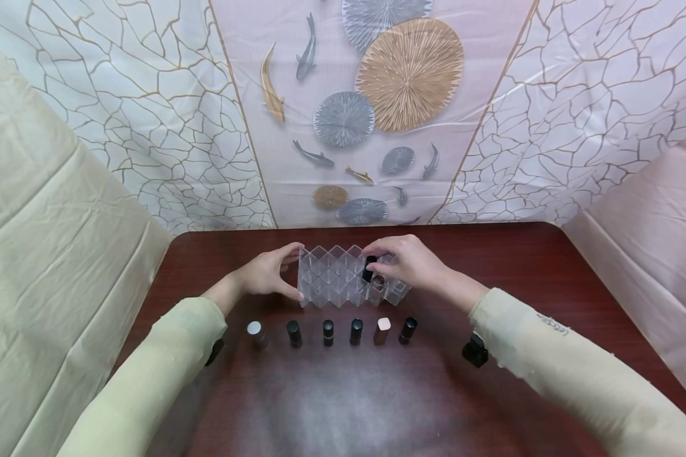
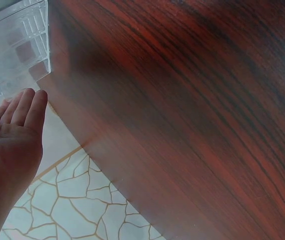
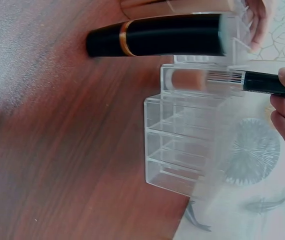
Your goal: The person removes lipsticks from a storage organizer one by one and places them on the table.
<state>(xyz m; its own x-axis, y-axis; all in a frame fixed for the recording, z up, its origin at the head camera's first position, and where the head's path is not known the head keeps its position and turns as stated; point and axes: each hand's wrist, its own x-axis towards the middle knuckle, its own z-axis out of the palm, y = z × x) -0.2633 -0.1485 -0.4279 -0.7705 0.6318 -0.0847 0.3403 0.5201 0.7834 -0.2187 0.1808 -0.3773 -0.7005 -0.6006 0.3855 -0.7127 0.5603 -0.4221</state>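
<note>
A clear acrylic lipstick organizer point(image 1: 331, 277) with diamond-shaped compartments stands toward the back of the table. My left hand point(image 1: 269, 273) grips its left end, thumb at the front corner and fingers at the back corner. In the left wrist view the left hand point(image 2: 15, 130) shows its palm beside the clear wall. My right hand point(image 1: 408, 260) pinches a black lipstick point(image 1: 369, 269) upright over the right part of the organizer. The right wrist view shows the lipstick's black end point(image 3: 265, 84) between thumb and fingers. A tan-bodied tube point(image 3: 188, 80) shows through the front compartment wall.
A row of upright tubes stands before the organizer: a silver-topped one point(image 1: 255, 331), several black ones such as this lipstick point(image 1: 328, 332), and a pink-capped one point(image 1: 382, 331). A black lipstick with a gold band point(image 3: 126, 39) looms near the right wrist camera. Patterned cloth point(image 1: 343, 171) hangs behind the table.
</note>
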